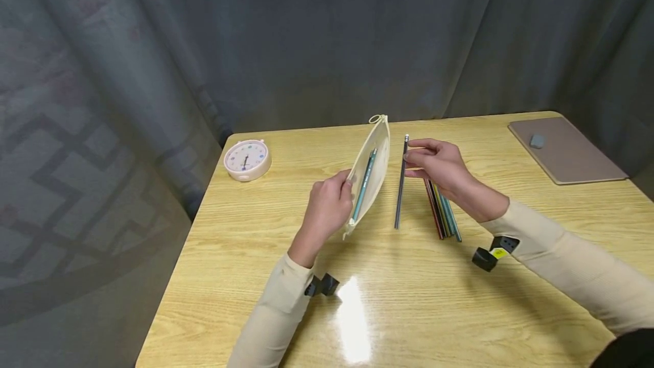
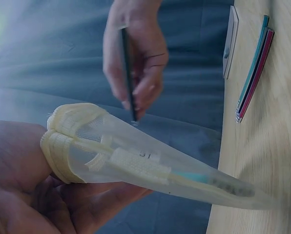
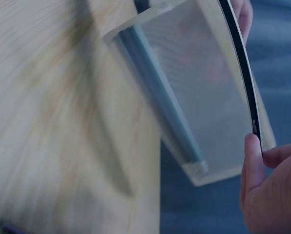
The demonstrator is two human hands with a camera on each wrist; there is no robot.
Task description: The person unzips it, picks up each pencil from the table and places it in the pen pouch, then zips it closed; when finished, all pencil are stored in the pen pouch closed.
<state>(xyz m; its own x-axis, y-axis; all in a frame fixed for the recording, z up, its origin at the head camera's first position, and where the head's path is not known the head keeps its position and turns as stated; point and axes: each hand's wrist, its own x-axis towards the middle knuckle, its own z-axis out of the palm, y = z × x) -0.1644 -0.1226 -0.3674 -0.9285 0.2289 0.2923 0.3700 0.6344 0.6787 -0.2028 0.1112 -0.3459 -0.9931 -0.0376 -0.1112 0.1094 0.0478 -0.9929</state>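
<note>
On the near part of the table (image 1: 409,300) nothing seems at risk; just beyond, a bundle of loose pencils (image 1: 440,212) lies below and beside the right wrist, and a low sweep of that arm could scatter or roll them. To their left, the left hand (image 1: 331,197) has its fingers curled firmly on the edge of a pale, see-through pouch (image 1: 380,169), held tilted above the table with at least one teal pencil (image 1: 365,183) inside; were that grip to slacken or the pouch to tip further, the teal pencil could slide out. Just right of the pouch, the right hand (image 1: 441,166) pinches a dark pencil (image 1: 401,192) between thumb and fingers close to its far end, nothing else in them. The long near part hangs unsupported, so it could swing, slip, or catch the pouch's thin wall if brought in crooked. Farther off, the clock (image 1: 247,158) at left and the eraser (image 1: 537,141) on the brown notebook (image 1: 577,155) at right look safely apart.
</note>
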